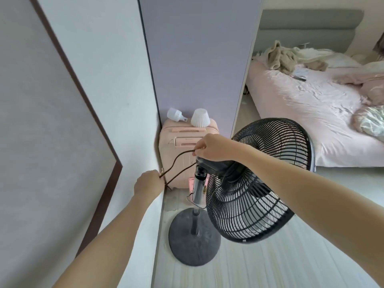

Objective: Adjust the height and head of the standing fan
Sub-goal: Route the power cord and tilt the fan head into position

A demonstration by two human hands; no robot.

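A black standing fan stands on the floor near the wall, with a round dark base (194, 239) and a chrome pole (197, 191). Its caged head (259, 181) is tilted and faces right and down. A brown power cord (178, 161) loops from the back of the motor housing toward the wall. My right hand (212, 147) lies over the top of the motor housing and pinches the cord near it. My left hand (148, 182) grips the cord lower down, close to the wall corner.
A pink suitcase (182, 154) stands in the corner behind the fan, with a white bulb (175, 114) and a white pleated lampshade (200, 117) on top. A bed (311, 113) with pink sheets fills the right. A wall (116, 100) runs along the left.
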